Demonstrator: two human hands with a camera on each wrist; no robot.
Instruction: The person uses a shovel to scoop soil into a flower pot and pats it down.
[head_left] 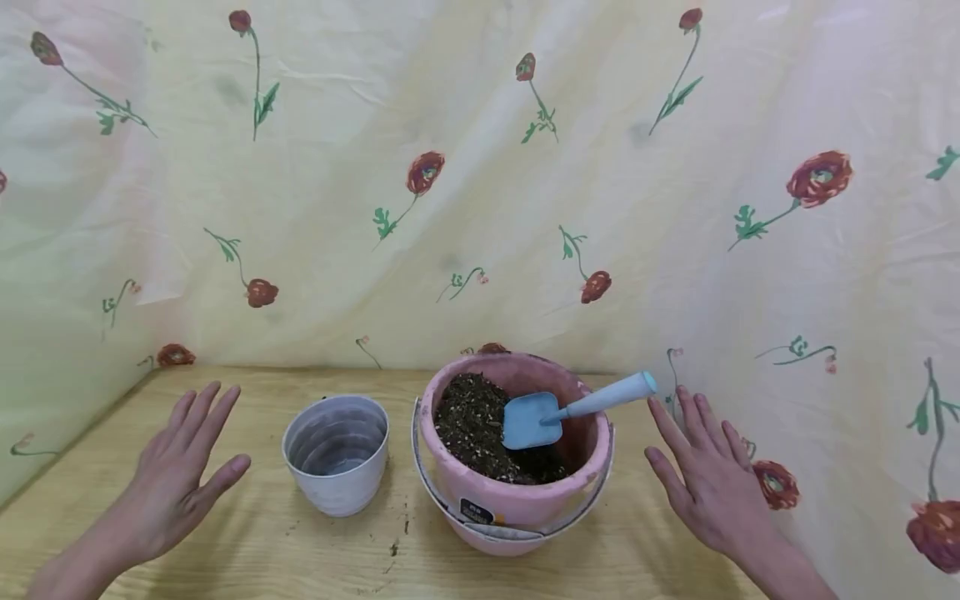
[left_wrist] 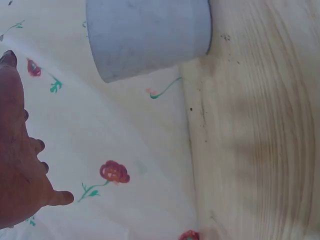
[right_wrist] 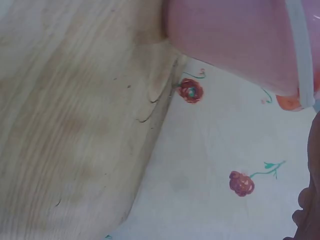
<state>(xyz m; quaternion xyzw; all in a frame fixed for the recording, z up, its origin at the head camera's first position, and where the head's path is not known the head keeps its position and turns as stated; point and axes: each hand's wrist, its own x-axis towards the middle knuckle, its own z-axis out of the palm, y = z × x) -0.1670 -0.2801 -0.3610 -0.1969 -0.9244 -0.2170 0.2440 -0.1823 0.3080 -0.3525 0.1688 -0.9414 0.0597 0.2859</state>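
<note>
My left hand (head_left: 172,475) hovers at the left with its fingers straight, holding nothing; the white plastic plant pot (head_left: 341,492) is nearest to it, a short gap away. Inside, that pot shows bare grey walls. Right of it stands a pink bucket (head_left: 510,500) with dark soil (head_left: 468,429) heaped toward its left side. A blue hand trowel (head_left: 532,421) lies in the bucket, its pale handle sticking out over the right rim. Near the handle's end my right hand (head_left: 708,479) is held with fingers extended, apart from it. Both hands also show at the edges of their wrist views.
Everything stands on a light wooden table (head_left: 405,575), with crumbs of soil scattered between pot and bucket. The bucket's wire handle (head_left: 431,492) hangs down over its front. A cream flowered cloth (head_left: 480,208) rises behind the table and along both sides.
</note>
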